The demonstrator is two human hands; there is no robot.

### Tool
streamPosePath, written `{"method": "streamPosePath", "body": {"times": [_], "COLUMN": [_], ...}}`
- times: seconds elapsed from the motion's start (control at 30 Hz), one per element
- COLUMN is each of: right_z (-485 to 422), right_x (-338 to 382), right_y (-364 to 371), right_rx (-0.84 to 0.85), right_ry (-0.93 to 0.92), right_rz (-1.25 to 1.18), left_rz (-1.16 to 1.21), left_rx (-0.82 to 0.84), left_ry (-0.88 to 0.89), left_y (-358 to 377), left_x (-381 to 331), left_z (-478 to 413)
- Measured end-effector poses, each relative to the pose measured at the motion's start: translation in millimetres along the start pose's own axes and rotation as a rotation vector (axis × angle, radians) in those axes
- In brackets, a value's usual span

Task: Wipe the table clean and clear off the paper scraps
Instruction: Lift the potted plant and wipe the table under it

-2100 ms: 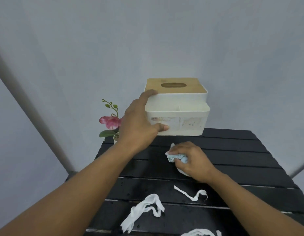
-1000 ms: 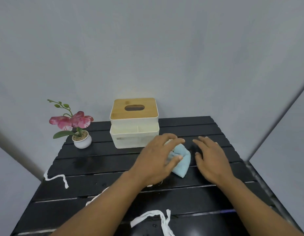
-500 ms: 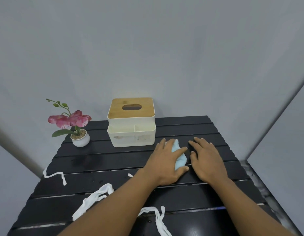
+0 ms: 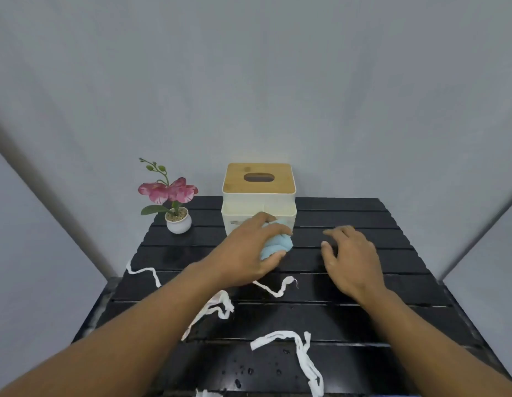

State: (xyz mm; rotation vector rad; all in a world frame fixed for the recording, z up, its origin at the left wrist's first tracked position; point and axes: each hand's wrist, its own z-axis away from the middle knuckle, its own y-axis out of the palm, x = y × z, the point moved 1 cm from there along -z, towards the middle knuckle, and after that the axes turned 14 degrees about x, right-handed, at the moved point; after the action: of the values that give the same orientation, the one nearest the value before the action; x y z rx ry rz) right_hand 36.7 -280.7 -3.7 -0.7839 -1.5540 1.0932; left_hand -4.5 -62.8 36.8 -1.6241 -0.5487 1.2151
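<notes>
My left hand (image 4: 249, 253) grips a bunched light-blue cloth (image 4: 277, 245) just in front of the tissue box, over the black slatted table (image 4: 363, 325). My right hand (image 4: 352, 259) hovers to the right of the cloth with its fingers spread and nothing in it. White paper scraps lie on the table: a thin one (image 4: 275, 287) below the left hand, one (image 4: 217, 308) partly under my left forearm, one (image 4: 143, 272) at the left edge, and a long strip (image 4: 300, 356) near the front. Water droplets (image 4: 249, 371) dot the near slats.
A white tissue box with a wooden lid (image 4: 259, 193) stands at the back centre of the table. A small white pot with a pink orchid (image 4: 174, 207) stands at the back left. Grey walls close in behind and at both sides.
The cloth passed from my right hand to my left hand, which now lifts it bunched up toward the tissue box. My right hand has drawn off to the right. The view shifted.
</notes>
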Motion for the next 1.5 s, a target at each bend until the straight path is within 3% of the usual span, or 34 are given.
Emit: {"method": "streamPosePath", "body": {"times": [0.1,0.2,0.33,0.47,0.87,1.07,1.3,1.4,1.5], "right_z": [-0.5,-12.8,-38.3,-62.2,-99.5,-115.6,-140.3,-151.5,-156.1], "right_x": [71.2,135.7,191.4,219.7,245.2,259.9,271.3,265.4,260.4], "right_y": [5.1,25.8,66.0,100.0,131.0,97.6,33.7,20.4,17.0], "right_rx": [-0.073,0.016,0.233,0.292,0.164,0.127,0.106,0.102,0.093], "right_ry": [-0.240,-0.386,-0.363,-0.291,-0.139,-0.202,-0.313,-0.299,-0.275], "right_rz": [-0.110,-0.220,-0.425,-0.458,-0.627,-0.735,-0.603,-0.612,-0.642], "left_rz": [-0.008,-0.048,-0.045,0.018,0.064,0.040,-0.001,-0.051,-0.033], "left_rx": [-0.048,-0.082,-0.150,-0.248,-0.351,-0.335,-0.257,-0.213,-0.077], "left_ry": [-0.087,-0.218,-0.391,-0.464,-0.415,-0.404,-0.484,-0.390,-0.186], "left_y": [-21.6,-30.5,-31.9,-22.0,2.0,-7.6,-32.9,-26.4,-9.0], "left_x": [40.7,86.9,138.9,166.0,182.9,196.9,224.2,215.0,182.6], "left_z": [50.3,94.3,128.7,134.5,122.0,96.1,30.5,11.3,23.4]}}
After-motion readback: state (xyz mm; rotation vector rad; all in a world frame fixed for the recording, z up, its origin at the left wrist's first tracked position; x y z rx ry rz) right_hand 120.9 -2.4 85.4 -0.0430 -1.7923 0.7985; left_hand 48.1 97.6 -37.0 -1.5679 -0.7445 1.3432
